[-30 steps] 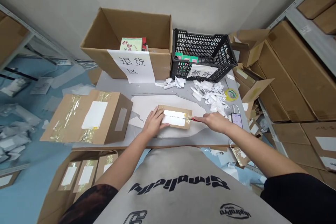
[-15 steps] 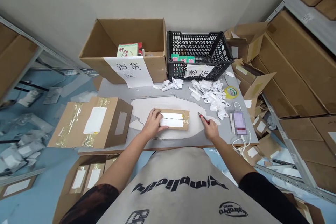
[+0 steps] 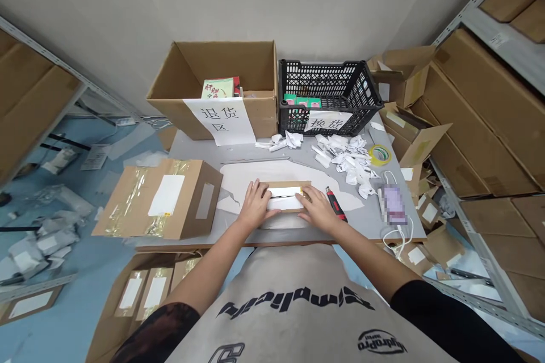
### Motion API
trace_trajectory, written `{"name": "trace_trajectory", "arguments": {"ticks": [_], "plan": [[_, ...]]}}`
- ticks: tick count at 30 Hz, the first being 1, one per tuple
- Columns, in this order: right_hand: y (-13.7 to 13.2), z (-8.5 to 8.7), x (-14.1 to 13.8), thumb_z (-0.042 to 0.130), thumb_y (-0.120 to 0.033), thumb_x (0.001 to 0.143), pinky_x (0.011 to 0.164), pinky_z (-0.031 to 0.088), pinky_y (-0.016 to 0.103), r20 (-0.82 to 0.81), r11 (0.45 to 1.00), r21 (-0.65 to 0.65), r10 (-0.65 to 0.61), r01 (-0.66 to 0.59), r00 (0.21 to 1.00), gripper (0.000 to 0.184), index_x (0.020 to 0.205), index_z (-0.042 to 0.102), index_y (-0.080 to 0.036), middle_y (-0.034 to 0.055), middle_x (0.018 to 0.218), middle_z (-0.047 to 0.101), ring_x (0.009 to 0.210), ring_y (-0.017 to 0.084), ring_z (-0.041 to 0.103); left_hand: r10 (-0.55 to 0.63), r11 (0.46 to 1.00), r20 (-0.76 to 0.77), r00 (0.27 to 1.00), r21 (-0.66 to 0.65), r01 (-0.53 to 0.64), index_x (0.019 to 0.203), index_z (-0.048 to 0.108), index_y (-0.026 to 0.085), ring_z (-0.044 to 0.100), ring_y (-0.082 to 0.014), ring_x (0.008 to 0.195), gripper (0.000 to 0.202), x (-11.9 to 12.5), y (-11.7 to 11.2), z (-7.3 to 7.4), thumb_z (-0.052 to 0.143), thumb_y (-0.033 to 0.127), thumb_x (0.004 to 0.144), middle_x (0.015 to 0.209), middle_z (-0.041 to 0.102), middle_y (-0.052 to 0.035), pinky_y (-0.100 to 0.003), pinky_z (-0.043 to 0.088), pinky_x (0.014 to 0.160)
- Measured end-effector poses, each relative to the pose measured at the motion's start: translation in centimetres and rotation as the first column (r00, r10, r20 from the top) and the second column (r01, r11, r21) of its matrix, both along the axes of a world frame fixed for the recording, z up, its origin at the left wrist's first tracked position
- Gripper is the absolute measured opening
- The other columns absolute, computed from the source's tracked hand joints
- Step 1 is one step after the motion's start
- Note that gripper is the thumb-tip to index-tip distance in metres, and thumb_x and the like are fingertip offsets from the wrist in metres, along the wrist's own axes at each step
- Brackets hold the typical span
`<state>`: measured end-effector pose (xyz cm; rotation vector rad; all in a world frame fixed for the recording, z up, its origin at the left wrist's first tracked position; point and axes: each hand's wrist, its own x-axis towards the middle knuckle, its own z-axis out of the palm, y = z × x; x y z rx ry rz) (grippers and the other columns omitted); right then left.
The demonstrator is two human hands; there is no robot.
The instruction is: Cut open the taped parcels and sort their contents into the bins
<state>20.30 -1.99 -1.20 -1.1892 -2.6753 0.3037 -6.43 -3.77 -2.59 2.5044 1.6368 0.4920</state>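
A small cardboard box (image 3: 284, 197) with a slit white label lies on the white sheet (image 3: 238, 178) in front of me. My left hand (image 3: 256, 204) grips its left end, and my right hand (image 3: 315, 207) grips its right end, fingers on top and thumbs along the near side. Just right of my right hand, a red and black utility knife (image 3: 336, 204) rests on the table by itself.
A large taped carton (image 3: 183, 204) stands at the left. Behind are an open cardboard box (image 3: 264, 116) and a black crate (image 3: 289, 125). Paper scraps (image 3: 351, 167), a tape roll (image 3: 378, 154) and a phone (image 3: 394, 204) with a cable lie at the right.
My right hand has let go of the utility knife, which now lies on the table, and has moved left onto the box's right end. My left hand keeps hold of the box.
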Motion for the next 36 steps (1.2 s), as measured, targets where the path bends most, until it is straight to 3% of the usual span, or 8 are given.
{"name": "trace_trajectory", "arguments": {"ticks": [9, 14, 21, 25, 28, 30, 33, 36], "plan": [[-0.4, -1.1, -0.9, 0.069, -0.014, 0.081, 0.111, 0.037, 0.049, 0.077, 0.996, 0.085, -0.044, 0.037, 0.996, 0.033, 0.113, 0.063, -0.016, 0.0165, 0.133, 0.058, 0.132, 0.033, 0.047, -0.113, 0.989, 0.028, 0.993, -0.097, 0.115, 0.112, 0.056, 0.021, 0.035, -0.0383, 0.138, 0.058, -0.9, 0.4, 0.0, 0.085, 0.034, 0.063, 0.142, 0.047, -0.0157, -0.054, 0.033, 0.113], [-0.8, -0.9, -0.4, 0.063, -0.027, 0.089, 0.111, 0.036, 0.052, 0.023, 0.997, 0.039, -0.066, 0.065, 0.998, 0.042, 0.129, 0.057, -0.018, 0.0170, 0.144, 0.049, 0.140, 0.033, 0.037, -0.125, 0.976, 0.146, 0.981, -0.161, 0.148, 0.129, 0.053, 0.024, 0.033, -0.0357, 0.140, 0.066, -1.6, 0.3, 0.8, 0.079, 0.037, 0.070, 0.146, 0.045, -0.0129, -0.052, 0.027, 0.117], [1.1, -1.3, 0.3, 0.039, -0.047, 0.099, 0.117, 0.023, 0.055, -0.059, 0.967, -0.211, -0.156, 0.140, 0.986, 0.058, 0.153, 0.030, -0.028, 0.0085, 0.165, 0.012, 0.151, 0.030, 0.010, 0.245, 0.909, 0.368, 0.897, -0.409, -0.080, 0.152, 0.030, 0.026, 0.014, -0.0378, 0.148, 0.080, -2.9, 0.2, -0.6, 0.059, 0.059, 0.085, 0.162, 0.017, -0.0130, -0.055, 0.021, 0.117], [1.6, -1.9, 0.1, 0.031, -0.055, 0.099, 0.119, 0.016, 0.054, -0.157, 0.825, -0.487, -0.407, 0.288, 0.900, 0.059, 0.153, 0.030, -0.032, 0.0018, 0.165, 0.010, 0.151, 0.028, 0.002, 0.574, 0.706, 0.495, 0.652, -0.702, -0.088, 0.157, 0.008, 0.028, 0.050, -0.0308, 0.131, 0.099, -3.3, 0.4, -1.6, 0.063, 0.062, 0.082, 0.155, 0.035, -0.0176, -0.044, 0.042, 0.105], [1.5, -2.5, -0.6, 0.027, -0.062, 0.097, 0.120, 0.018, 0.050, -0.213, 0.615, -0.712, -0.648, 0.339, 0.731, 0.065, 0.155, 0.024, -0.034, 0.0005, 0.162, 0.023, 0.150, 0.025, 0.015, 0.736, 0.513, 0.460, 0.497, -0.858, 0.033, 0.155, 0.017, 0.032, 0.063, -0.0279, 0.113, 0.100, -3.5, 0.7, -1.4, 0.068, 0.065, 0.076, 0.148, 0.045, -0.0163, -0.037, 0.054, 0.087], [1.3, -3.0, -1.2, 0.032, -0.065, 0.094, 0.118, 0.026, 0.048, -0.217, 0.480, -0.815, -0.772, 0.325, 0.597, 0.072, 0.157, 0.014, -0.034, 0.0019, 0.158, 0.034, 0.144, 0.024, 0.034, 0.772, 0.462, 0.462, 0.436, -0.879, 0.114, 0.152, 0.029, 0.030, 0.062, -0.0284, 0.113, 0.094, -3.5, 0.9, -1.1, 0.069, 0.065, 0.074, 0.146, 0.048, -0.0153, -0.035, 0.057, 0.078], [1.2, -3.7, -1.7, 0.047, -0.064, 0.089, 0.111, 0.038, 0.049, -0.216, 0.368, -0.887, -0.866, 0.281, 0.450, 0.080, 0.157, 0.017, -0.033, 0.0047, 0.146, 0.051, 0.131, 0.027, 0.052, 0.789, 0.454, 0.469, 0.397, -0.880, 0.138, 0.148, 0.037, 0.026, 0.063, -0.0286, 0.110, 0.087, -3.3, 1.3, -1.2, 0.068, 0.065, 0.076, 0.142, 0.052, -0.0156, -0.036, 0.059, 0.076], [1.7, -3.6, -1.3, 0.059, -0.057, 0.084, 0.109, 0.040, 0.047, -0.388, 0.471, -0.870, -0.836, 0.146, 0.389, 0.069, 0.146, 0.044, -0.030, 0.0048, 0.139, 0.059, 0.127, 0.028, 0.055, 0.685, 0.617, 0.594, 0.422, -0.781, 0.097, 0.149, 0.037, 0.026, 0.063, -0.0265, 0.114, 0.081, -2.9, 1.7, -1.9, 0.067, 0.058, 0.080, 0.142, 0.053, -0.0122, -0.038, 0.055, 0.091]]}}
